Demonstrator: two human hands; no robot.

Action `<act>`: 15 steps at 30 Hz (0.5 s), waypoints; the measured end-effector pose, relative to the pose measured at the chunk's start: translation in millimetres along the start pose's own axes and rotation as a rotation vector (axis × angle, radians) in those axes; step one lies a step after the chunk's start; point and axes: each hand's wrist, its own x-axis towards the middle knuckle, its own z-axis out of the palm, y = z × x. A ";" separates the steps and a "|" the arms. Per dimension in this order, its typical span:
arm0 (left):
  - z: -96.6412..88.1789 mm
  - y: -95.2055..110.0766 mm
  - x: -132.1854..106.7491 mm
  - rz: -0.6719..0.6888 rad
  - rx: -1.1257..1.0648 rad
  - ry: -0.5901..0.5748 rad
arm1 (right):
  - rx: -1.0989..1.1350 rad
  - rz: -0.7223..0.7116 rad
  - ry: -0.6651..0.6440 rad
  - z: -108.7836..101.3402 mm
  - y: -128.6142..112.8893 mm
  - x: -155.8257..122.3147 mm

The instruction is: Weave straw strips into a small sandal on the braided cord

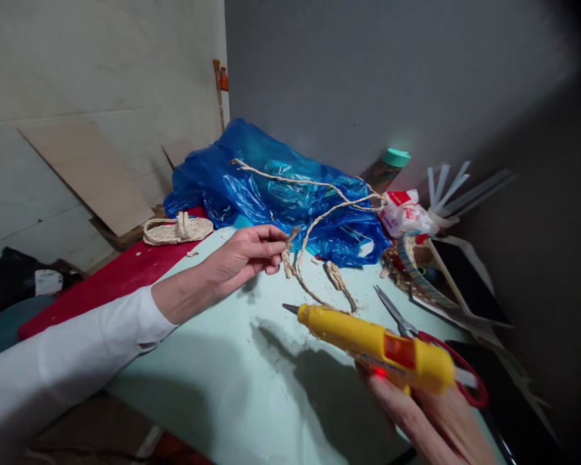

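Observation:
My left hand (244, 256) reaches over the pale green table (232, 381) and pinches the frayed end of a tan straw rope (314, 223) between thumb and fingers. The rope loops back over a blue plastic bag (275, 194). My right hand (430, 420) is closed around a yellow glue gun (377, 345), nozzle pointing left toward the rope end, a short way below it. A red light glows under the gun.
Red-handled scissors (407, 323) lie behind the gun. A woven straw sandal (177, 229) rests on a red surface (111, 278) at the left. At the right are a red-white packet (404, 213), a patterned ribbon roll (416, 265), a dark tablet (465, 278) and white sticks (448, 184).

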 end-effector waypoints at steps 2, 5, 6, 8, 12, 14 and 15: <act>-7.0 2.7 5.6 0.040 -0.006 0.041 | 0.069 0.147 -0.079 6.9 -7.4 5.0; -14.2 7.3 10.9 0.042 -0.013 0.081 | 0.381 0.343 -0.333 18.6 -13.5 15.6; -14.6 8.9 11.0 0.031 -0.012 0.082 | 0.471 0.369 -0.385 22.1 -13.6 17.9; -12.1 11.6 8.2 0.006 -0.009 0.078 | 0.578 0.380 -0.417 28.4 -11.3 19.2; 1.3 13.2 -3.0 -0.066 -0.026 0.040 | 0.601 0.332 -0.385 37.7 -4.8 12.3; 9.0 12.0 -7.4 -0.118 -0.023 0.016 | 0.578 0.323 -0.384 39.6 -3.4 9.1; 12.8 11.0 -8.9 -0.142 -0.018 0.011 | 0.561 0.334 -0.384 39.5 -3.6 8.1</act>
